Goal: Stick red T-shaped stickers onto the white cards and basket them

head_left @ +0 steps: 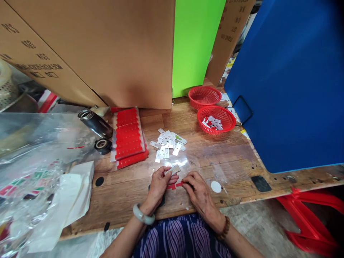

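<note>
My left hand (160, 184) is closed on a small flat silvery plate (175, 169), holding it between thumb and fingers above the table's front edge. To its right, my right hand (198, 190) pinches the end of a red adhesive strip (176, 186) that lies low between both hands. A loose pile of similar white and silvery plates (167, 140) rests just beyond my hands. Several more pieces sit in the nearer red basket (216, 120). The undersides of my fingers are hidden.
Left of the pile lie red sticker sheets (129, 132), a dark flask (95, 123) and its cap (103, 146). Clear plastic bags (40, 172) cover the left side. A second red basket (204, 96) stands behind. Cardboard (129, 53), a green panel (197, 43) and a blue panel (292, 89) wall the back.
</note>
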`<state>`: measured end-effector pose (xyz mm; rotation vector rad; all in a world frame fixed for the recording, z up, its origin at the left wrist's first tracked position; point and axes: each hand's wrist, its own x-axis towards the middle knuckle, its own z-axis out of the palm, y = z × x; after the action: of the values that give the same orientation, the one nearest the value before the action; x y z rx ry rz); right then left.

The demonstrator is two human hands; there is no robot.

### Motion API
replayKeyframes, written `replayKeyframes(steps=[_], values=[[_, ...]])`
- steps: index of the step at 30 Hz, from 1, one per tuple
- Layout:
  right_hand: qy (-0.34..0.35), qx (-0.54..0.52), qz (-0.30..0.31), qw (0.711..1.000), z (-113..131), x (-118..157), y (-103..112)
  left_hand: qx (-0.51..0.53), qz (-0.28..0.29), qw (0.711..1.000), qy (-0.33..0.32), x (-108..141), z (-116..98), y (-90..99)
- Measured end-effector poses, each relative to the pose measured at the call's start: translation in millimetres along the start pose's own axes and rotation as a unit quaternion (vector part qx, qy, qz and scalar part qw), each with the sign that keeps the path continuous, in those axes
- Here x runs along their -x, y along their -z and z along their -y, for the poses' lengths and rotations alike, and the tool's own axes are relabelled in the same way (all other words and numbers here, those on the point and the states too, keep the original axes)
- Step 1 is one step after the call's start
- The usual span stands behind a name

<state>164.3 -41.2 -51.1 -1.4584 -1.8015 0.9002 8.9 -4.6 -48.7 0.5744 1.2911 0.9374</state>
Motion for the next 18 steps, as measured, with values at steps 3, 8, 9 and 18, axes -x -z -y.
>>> replayKeyframes(steps=[3,8,9,18], values=[[-0.015,0.009,0.005,1.000,-1,-3,-1,0.010,-0.005,1.000,0.003,0,1,-0.6],[-0.016,-0.011,0.050,0.999,2,-4,10,0.014,-0.016,1.000,0.010,-1,1,-1.2],[-0.013,-0.024,0.068,0.997,3,-3,14,0.013,-0.017,1.000,0.012,-1,0,-1.3],[-0.067,-0.195,0.139,0.969,-1,-11,43,0.038,0.003,0.997,0.064,1,-11,0.2]])
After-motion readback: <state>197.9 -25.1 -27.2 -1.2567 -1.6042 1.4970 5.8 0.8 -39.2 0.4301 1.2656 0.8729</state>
